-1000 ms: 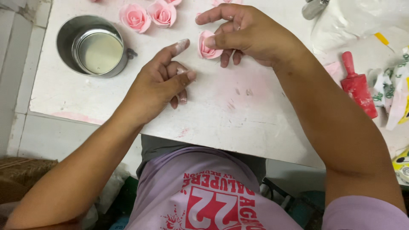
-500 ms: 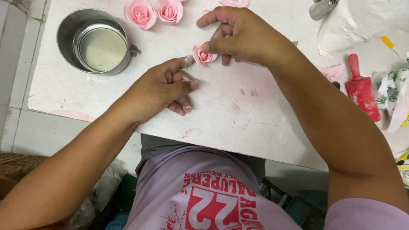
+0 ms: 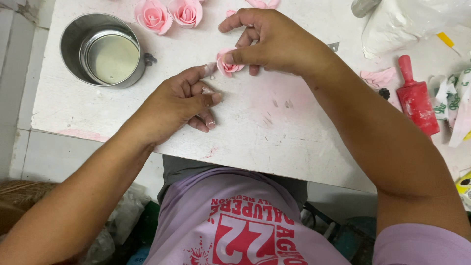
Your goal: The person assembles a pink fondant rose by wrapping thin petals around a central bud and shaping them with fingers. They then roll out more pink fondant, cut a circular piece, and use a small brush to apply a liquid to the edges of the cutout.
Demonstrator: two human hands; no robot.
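Small rose: a pink rose bud point(image 3: 229, 65) was held just above the white worktop point(image 3: 274, 127), near its middle, pinched in the right hand and touched by the left forefinger.
Right hand: the right hand point(image 3: 274, 41) came in from the right, thumb and fingers closed around the bud, which sat at the hand's left edge under the thumb tip.
Left hand: the left hand point(image 3: 179, 100) lay below and to the left of the bud, forefinger stretched up so that its tip met the bud's left side; the other fingers were curled in against the palm, holding nothing that could be seen.
Gap between hands: the two hands were close together, joined only at the bud.
Finished roses: two larger pink roses point(image 3: 169, 13) lay side by side at the far edge of the worktop, above and to the left of the bud, well clear of both hands.
Metal tin: a round steel tin point(image 3: 104, 50) stood to the left of the left hand, apart from it.
Roller: a small red rolling pin point(image 3: 417, 95) lay at the right, beyond the right forearm.
Pink scrap: a flat pink piece point(image 3: 377, 77) lay just left of the roller.
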